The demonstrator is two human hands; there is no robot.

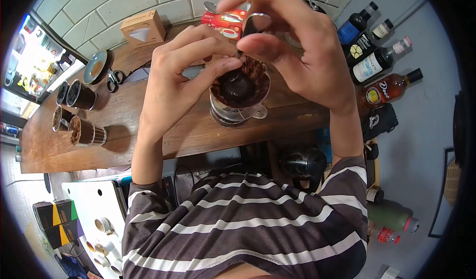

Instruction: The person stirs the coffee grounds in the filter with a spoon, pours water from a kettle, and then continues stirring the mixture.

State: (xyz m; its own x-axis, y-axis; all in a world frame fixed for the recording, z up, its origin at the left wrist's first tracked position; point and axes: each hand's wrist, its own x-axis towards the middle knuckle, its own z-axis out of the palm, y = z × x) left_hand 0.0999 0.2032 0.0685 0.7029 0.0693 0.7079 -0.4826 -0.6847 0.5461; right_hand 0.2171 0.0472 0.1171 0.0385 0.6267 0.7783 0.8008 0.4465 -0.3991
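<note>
A glass dripper [265, 88] holds a filter with dark wet coffee grounds [237, 85] and sits on a clear glass server [230, 114] with a handle. Over its back-left rim is my left hand [186, 68], thumb and fingertips pinched at the lower end of a dark, shiny-edged utensil [252, 27]. My right hand [302, 51] curves round the utensil's upper part from the right, its thumb and fingers apart and blurred. Whether it touches the utensil is unclear. Behind, a metal spoon [212, 6] shows near a red box [229, 31].
On the wooden counter [198, 140] stand a cardboard box [143, 28], scissors [115, 80], a round pan-like dish [95, 67] and several cups of dark grounds [82, 94] at left. Several bottles [374, 68] line the right side. A black kettle-like vessel [302, 161] is below the counter edge.
</note>
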